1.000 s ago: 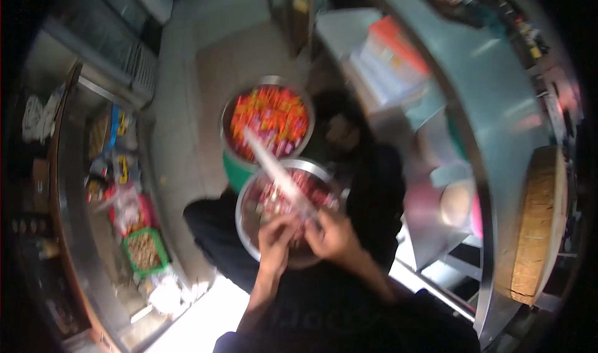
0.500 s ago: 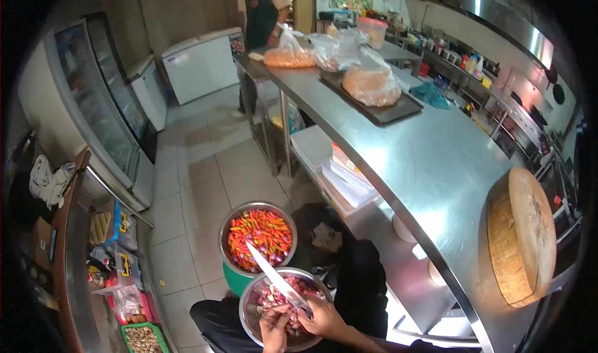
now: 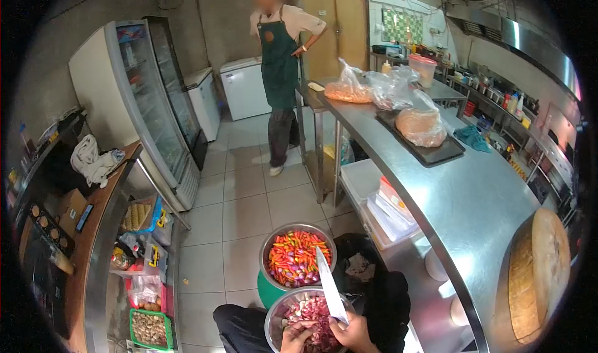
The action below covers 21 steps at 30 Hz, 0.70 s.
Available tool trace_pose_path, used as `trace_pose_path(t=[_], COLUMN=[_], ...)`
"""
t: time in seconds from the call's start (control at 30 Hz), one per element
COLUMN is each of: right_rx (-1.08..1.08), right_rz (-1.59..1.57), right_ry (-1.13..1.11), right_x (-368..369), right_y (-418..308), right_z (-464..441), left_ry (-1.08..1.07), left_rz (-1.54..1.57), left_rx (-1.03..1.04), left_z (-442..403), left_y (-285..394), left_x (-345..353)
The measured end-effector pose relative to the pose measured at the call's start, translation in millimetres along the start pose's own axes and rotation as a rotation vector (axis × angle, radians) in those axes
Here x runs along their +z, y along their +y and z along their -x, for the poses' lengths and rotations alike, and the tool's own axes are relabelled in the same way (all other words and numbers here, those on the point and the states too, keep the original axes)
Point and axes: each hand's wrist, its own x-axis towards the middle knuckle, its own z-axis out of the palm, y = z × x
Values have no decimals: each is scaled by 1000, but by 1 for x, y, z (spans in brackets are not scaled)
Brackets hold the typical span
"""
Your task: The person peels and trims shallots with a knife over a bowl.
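- Two bare hands work over a near steel bowl (image 3: 271, 320) at 6 o'clock, cradling glossy, purple-pink pieces, apparently shallots (image 3: 317, 319).
- The right hand (image 3: 355, 335) clasps a knife (image 3: 331, 292), its long, tapering blade angled toward 11 o'clock; the left hand's (image 3: 295, 338) fingertips draw together, though whether their grip encloses a piece cannot be told.
- Good practice would probably keep the edge clear of those fingertips, with small, controlled strokes low over the bowl.
- At 12 o'clock from it, slender, smooth red-orange chillies (image 3: 293, 251) fill a round far steel bowl (image 3: 265, 256).

A tiled floor (image 3: 242, 213) runs between a wooden counter (image 3: 103, 219) and a steel table (image 3: 464, 194) toward 2 white freezers (image 3: 246, 93).
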Motion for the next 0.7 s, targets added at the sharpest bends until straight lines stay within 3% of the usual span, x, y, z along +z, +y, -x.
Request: trace_pose_path(t=[0.2,0.3,0.37,0.47,0.57,0.63,0.7], right_rx=[38,-110,0,-113,-17,-40,-59], right_rz=[-2,-49,-46,-51,24,88,153], right_ry=[-123,-106,-201,-71,-148,-140,-128], right_x=[0,4,1,14,-1,6,11], right_y=[3,5,-1,13,-30,6,30], right_z=[0,-2,-3,3,-9,3,6], left_ry=[-4,15,12,33,83,53,92], left_rz=[-11,-43,-27,-37,-120,-148,-151], left_rx=[-32,64,103,-51,4,130,98], left_z=[0,3,4,5,3,0,7], left_y=[10,15,16,22,19,2,17], left_x=[5,12,12,11,9,-3,7])
